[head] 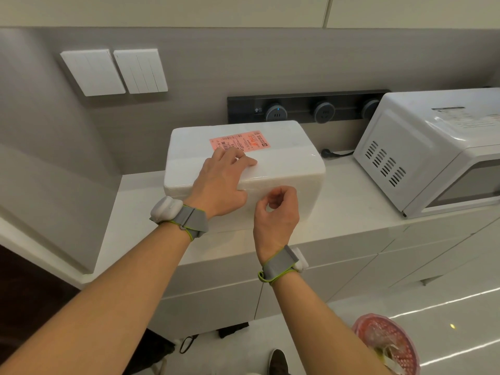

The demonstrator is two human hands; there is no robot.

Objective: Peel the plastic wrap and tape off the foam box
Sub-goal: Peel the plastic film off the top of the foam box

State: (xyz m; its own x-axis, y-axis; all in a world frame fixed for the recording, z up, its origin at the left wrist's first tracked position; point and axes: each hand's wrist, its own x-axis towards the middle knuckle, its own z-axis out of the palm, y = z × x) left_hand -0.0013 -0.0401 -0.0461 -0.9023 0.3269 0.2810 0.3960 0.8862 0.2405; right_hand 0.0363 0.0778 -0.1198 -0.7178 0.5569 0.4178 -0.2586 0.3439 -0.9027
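Observation:
A white foam box [286, 163] wrapped in clear plastic and tape stands on the white counter [349, 201], with a pink shipping label [243, 142] on its lid. My left hand [221, 180] lies flat on the lid, fingers spread, its fingertips touching the near edge of the label. My right hand [276, 209] is at the box's front face just below the lid seam, with fingers and thumb curled together in a pinch. What it pinches is too thin and clear to see plainly; it looks like the wrap or tape.
A white microwave [422, 147] stands to the right of the box. A black socket rail [305, 106] runs along the wall behind, with a plug and cord [335, 153] lying on the counter. A pink-lined bin [387, 345] stands on the floor at lower right.

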